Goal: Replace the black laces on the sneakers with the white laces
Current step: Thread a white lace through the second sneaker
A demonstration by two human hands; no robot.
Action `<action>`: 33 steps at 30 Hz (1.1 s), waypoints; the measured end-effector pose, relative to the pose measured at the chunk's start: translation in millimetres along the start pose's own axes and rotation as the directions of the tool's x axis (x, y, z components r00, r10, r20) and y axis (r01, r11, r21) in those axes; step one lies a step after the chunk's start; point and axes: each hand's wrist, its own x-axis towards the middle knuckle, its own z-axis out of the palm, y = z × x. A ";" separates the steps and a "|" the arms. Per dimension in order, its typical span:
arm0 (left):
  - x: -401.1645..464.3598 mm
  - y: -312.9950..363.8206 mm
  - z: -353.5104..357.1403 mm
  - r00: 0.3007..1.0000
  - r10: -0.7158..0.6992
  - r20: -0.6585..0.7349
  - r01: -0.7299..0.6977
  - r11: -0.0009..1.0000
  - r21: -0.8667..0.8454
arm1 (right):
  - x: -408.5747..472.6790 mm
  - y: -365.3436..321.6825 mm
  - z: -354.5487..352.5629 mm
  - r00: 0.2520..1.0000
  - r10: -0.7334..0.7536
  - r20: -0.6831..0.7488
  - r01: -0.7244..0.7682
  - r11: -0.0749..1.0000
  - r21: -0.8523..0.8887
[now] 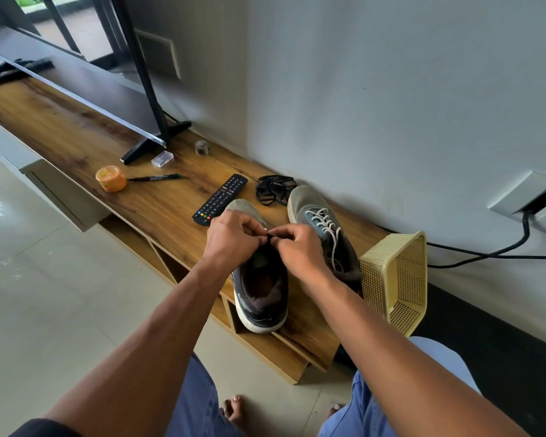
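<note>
While the near-left sneaker (pixel 260 288) is being worked on at the near edge of the wooden shelf (pixel 85 134), a small dark lace end with a pale tip is pinched between both hands just above its eyelet area. The left hand (pixel 230 236) has fingers curled, thumb and forefinger closed on the lace bit; the right hand (pixel 297 247) is likewise curled and pinched on it from the other side. Whether this lace is black or white cannot be told, too small and hidden by fingers. The right sneaker (pixel 320 222), just beside and slightly farther, is already threaded with white laces (pixel 325 220), ends hanging loose, not seen tied. A bundle of black laces (pixel 273 189) lies removed at the far side, near the wall, touching the right shoe's toe area or close to it. Judged progress: roughly half done; one shoe relaced, the second shoe left to finish. Left of the shoes a remote control (pixel 221 198) is laid, farther left a marker pen (pixel 155 177) and an orange tub (pixel 111 178). A yellow plastic basket (pixel 394 279) is tipped on its side at the right, touching the right sneaker's heel.
</note>
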 end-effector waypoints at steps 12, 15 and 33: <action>-2.1 2.8 0.8 0.995 -0.052 -0.080 0.046 0.996 -0.070 | 1.9 0.6 1.9 1.000 0.000 0.015 -0.001 0.999 0.051; -0.6 2.0 0.2 0.995 -0.055 -0.087 0.049 0.997 -0.064 | -0.3 -1.1 0.9 0.999 -0.040 0.008 0.040 0.999 -0.010; -1.6 -4.3 -6.7 0.999 -0.047 -0.025 0.042 0.988 -0.152 | 10.2 -7.4 -1.6 0.978 0.099 0.181 -0.150 0.944 0.293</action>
